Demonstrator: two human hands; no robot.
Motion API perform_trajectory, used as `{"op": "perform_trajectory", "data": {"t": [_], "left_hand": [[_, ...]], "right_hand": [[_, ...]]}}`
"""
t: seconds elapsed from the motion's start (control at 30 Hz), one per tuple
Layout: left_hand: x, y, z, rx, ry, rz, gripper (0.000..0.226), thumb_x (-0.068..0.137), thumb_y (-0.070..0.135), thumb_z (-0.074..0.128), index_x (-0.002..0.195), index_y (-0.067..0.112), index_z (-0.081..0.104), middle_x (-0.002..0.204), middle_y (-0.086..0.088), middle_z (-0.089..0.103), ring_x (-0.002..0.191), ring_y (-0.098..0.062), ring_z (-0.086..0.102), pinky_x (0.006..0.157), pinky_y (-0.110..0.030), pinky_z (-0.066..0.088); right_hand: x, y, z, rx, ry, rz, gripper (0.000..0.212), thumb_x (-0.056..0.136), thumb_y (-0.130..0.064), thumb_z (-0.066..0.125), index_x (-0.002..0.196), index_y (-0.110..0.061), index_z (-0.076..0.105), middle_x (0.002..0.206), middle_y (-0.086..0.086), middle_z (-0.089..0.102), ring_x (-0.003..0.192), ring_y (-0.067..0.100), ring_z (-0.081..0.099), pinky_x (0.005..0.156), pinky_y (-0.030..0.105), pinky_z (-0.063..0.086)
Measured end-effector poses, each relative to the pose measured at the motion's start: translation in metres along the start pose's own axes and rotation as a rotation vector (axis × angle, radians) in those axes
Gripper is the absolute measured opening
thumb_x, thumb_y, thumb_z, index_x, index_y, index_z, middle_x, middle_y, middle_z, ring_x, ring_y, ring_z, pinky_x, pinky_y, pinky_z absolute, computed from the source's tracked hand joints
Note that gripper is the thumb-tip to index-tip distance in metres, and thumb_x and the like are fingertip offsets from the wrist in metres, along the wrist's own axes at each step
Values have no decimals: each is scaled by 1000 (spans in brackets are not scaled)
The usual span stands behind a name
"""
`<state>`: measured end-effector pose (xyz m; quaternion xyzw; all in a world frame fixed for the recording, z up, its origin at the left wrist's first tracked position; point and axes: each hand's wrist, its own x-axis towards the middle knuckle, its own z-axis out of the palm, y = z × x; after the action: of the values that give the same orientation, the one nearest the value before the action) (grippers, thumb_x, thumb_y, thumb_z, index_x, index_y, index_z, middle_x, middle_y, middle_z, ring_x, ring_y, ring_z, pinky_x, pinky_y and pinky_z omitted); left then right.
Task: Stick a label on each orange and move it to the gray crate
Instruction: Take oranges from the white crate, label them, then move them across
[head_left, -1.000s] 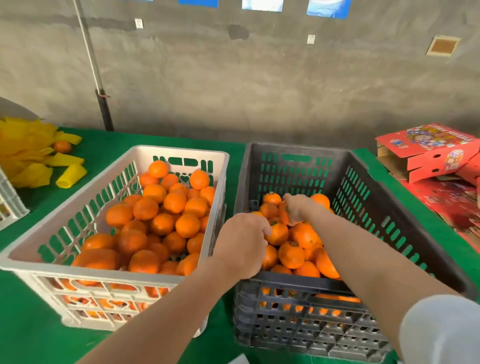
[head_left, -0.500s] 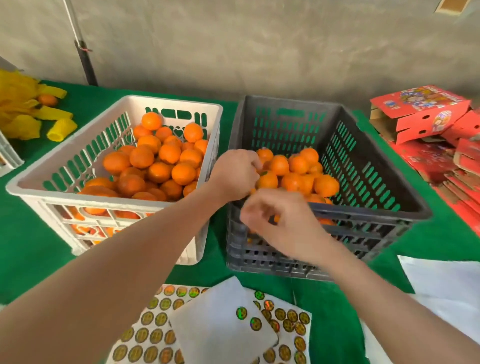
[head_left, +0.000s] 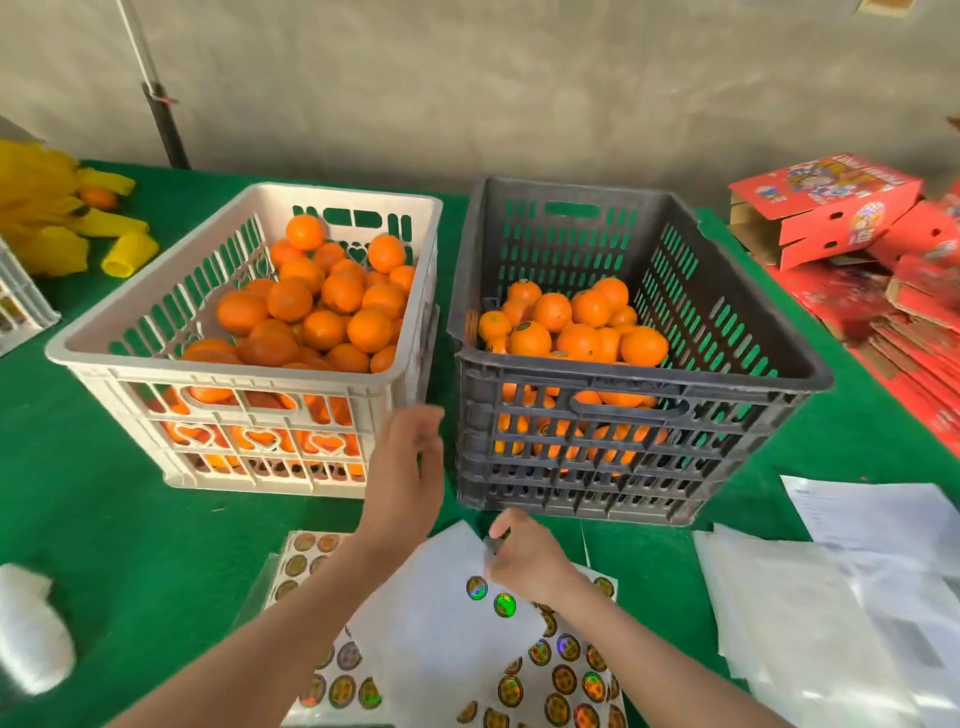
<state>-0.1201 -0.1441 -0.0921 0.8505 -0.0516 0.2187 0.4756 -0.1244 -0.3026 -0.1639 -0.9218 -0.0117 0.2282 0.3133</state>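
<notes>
A white crate (head_left: 156, 358) on the left holds several unlabelled oranges (head_left: 332, 306). To its right the gray crate (head_left: 753, 364) holds several oranges (head_left: 566, 327), some with a small label on top. On the green table in front lie sheets of round shiny labels (head_left: 561, 675), partly under a white backing sheet (head_left: 436, 613). My left hand (head_left: 408, 478) hovers with relaxed fingers in front of the gap between the crates, holding nothing. My right hand (head_left: 524, 558) is down on the backing sheet, its fingertips pinching at a label near the sheet's top edge.
Red cardboard boxes (head_left: 826, 208) pile up at the right. White papers (head_left: 831, 582) lie at the near right. Yellow foam nets (head_left: 62, 218) and a stray orange (head_left: 98, 197) sit at the far left, with another white crate's corner (head_left: 21, 306) beside them. A pole (head_left: 161, 114) leans on the wall.
Both hands have come back out of the gray crate toward me. The right hand dropped to the label sheet; the left hand lowered in front of the crates. My view tilted down.
</notes>
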Motion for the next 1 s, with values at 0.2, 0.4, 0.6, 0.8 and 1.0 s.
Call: {"op": "perform_trajectory", "data": {"t": [0.2,0.4,0.6,0.8,1.0], "left_hand": [[-10,-34,-9,-60,-571,-729,32,79,32,76,98,9,63,89,0,65,83,-16,63,70,-21,46],[1,-35,-19,-289,-771,-940,19,80,14,74,91,0,69,89,-20,72,82,-33,68,87,-44,54],[6,-39,-18,-515,-905,-996,33,88,17,61,119,5,60,111,-21,68,98,-37,67,89,-47,53],[8,-36,-17,-467,-935,-967,34,87,15,62,119,4,60,110,-20,67,99,-37,65,92,-47,52],[15,-31,-10,-177,-974,-801,28,85,16,69,111,9,64,107,-12,69,100,-29,66,96,-42,51]], "right_hand": [[-17,-15,-22,356,23,-252,32,81,9,62,81,-21,51,72,0,49,70,14,49,68,23,42],[-30,-24,-29,414,83,-321,21,87,3,62,84,-17,68,87,9,67,77,15,60,76,19,48],[-38,-21,-13,193,322,-426,17,82,-14,73,99,-16,72,98,-14,65,92,-11,57,85,5,41],[-41,-23,-4,180,453,-490,6,77,-2,75,82,-6,73,104,-3,64,100,6,60,82,12,46],[-48,-32,-11,394,421,-387,16,80,0,71,74,-15,70,117,-11,55,113,-14,44,88,-3,27]]}}
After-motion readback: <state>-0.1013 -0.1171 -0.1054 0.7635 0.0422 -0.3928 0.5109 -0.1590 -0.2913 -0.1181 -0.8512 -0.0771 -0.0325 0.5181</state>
